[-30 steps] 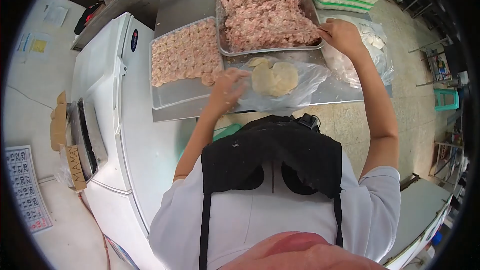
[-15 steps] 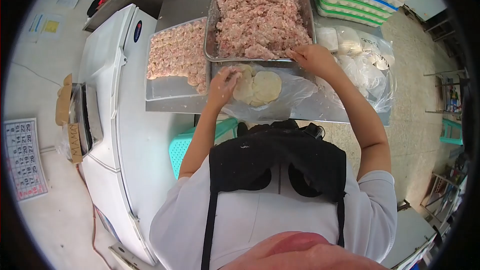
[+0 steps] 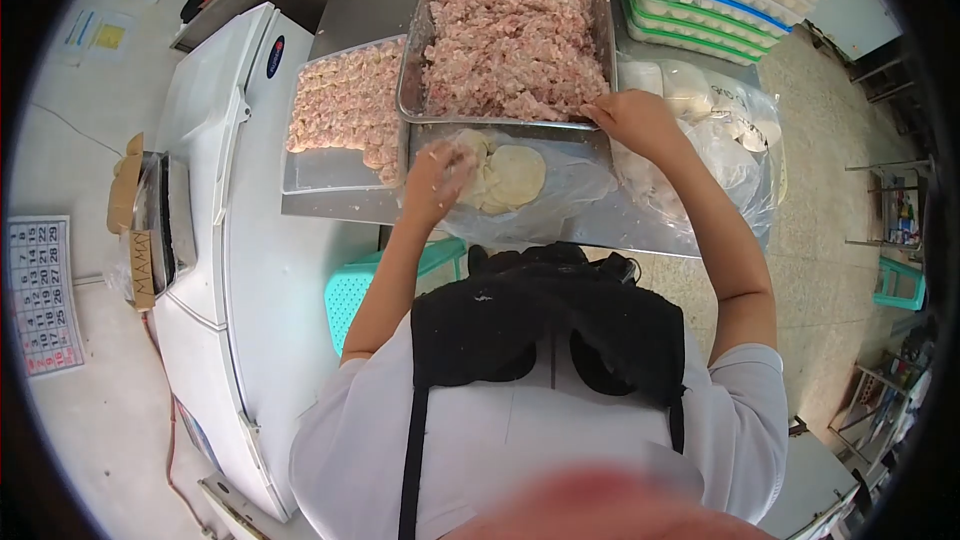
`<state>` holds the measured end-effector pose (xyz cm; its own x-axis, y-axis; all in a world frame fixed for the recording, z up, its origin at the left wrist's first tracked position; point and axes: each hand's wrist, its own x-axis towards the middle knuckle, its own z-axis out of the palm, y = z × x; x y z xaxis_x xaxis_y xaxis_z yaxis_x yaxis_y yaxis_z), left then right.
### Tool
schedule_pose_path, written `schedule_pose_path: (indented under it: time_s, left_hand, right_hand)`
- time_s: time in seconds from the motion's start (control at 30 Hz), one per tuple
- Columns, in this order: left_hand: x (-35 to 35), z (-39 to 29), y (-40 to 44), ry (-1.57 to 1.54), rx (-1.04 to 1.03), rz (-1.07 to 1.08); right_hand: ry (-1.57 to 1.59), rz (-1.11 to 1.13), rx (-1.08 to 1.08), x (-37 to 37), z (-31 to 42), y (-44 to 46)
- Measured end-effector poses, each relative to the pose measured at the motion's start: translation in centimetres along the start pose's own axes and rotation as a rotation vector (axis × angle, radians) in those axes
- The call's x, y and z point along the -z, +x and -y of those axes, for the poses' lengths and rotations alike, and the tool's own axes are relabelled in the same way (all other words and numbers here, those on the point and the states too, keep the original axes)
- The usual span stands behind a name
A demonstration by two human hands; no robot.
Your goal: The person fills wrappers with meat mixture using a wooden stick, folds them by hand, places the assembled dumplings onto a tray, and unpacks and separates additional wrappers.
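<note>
My left hand [image 3: 440, 178] is at the left side of a stack of round, pale dough wrappers [image 3: 513, 178]. Its fingers are bent and smeared by motion, so what they hold, if anything, does not show. Under the wrappers lies a clear plastic sheet [image 3: 572, 195]. At the near right corner of a deep metal tray [image 3: 402, 90], my right hand [image 3: 632, 122] has its fingers closed. Whatever they grip is hidden. Pinkish minced meat [image 3: 515, 35] fills the tray. Left of it, a flat plastic tray [image 3: 310, 175] carries rows of meat-filled dumplings [image 3: 345, 105].
Right of the metal tray, clear bags with white rounds [image 3: 715, 155] lie on the steel table. Behind them rise stacked trays with green and blue rims [image 3: 695, 25]. A white freezer [image 3: 265, 270] stands to the left, with a turquoise stool [image 3: 352, 292] beneath the table's front edge.
My left hand has shifted slightly down beside the wrappers, its fingers now more blurred. My right hand stays at the tray corner. The whole view has shifted a little left.
</note>
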<state>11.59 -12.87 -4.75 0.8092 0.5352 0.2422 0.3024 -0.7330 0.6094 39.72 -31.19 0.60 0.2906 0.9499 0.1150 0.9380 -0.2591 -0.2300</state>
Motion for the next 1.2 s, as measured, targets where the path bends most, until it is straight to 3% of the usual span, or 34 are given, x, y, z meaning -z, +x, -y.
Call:
schedule_pose_path:
  time_s: [0.1, 0.2, 0.3, 0.43, 0.5, 0.63, 0.7, 0.8, 0.9, 1.0, 1.1, 1.2]
  left_hand:
    - [1.7, -3.2, 0.0, 0.151, 0.164, 0.232]
    - [0.6, -0.6, -1.5, 0.031, 0.101, 0.147]
    - [0.9, 0.2, -1.6, -0.169, 0.298, 0.283]
    - [1.5, 3.0, -1.2, -0.325, 0.046, 0.283]
    - [1.8, 3.9, -0.8, -0.373, -0.026, 0.289]
    - [2.7, 4.2, 0.7, -0.352, 0.048, 0.364]
    - [3.1, 4.6, 1.1, -0.435, 0.171, 0.355]
    - [1.7, 7.5, 2.8, -1.046, 0.462, 0.251]
    - [2.7, 5.5, 4.9, -1.335, 0.302, 0.383]
    - [4.9, 2.0, 7.4, -1.591, 0.524, 0.437]
    - [4.7, 1.0, 10.1, -1.886, 0.56, 0.468]
    - [3.1, -0.5, 11.4, -1.54, 0.25, 0.23]
  right_hand:
    - [-0.115, 0.086, -0.031, 2.0, 0.5, 0.7]
    - [-0.181, 0.144, -0.029, 0.9, 2.6, 0.5]
    - [-0.045, 0.104, -0.077, 0.5, 3.4, 0.4]
    - [0.051, 0.088, -0.148, 2.1, 3.0, 1.5]
    - [-0.107, 0.158, -0.161, 3.3, 3.7, 2.2]
    - [-0.141, 0.139, -0.127, 1.0, 5.6, 2.1]
    - [0.072, 0.067, -0.194, 0.3, 5.4, 1.7]
    - [0.401, 0.018, -0.415, -0.4, 6.0, 1.3]
    - [0.79, -0.101, -0.559, -0.6, 7.6, 1.4]
    - [1.076, -0.281, -0.646, -0.7, 9.7, 2.1]
    - [1.196, -0.395, -0.675, -0.3, 10.9, 2.7]
    - [1.225, -0.403, -0.657, 2.2, 12.8, 3.1]
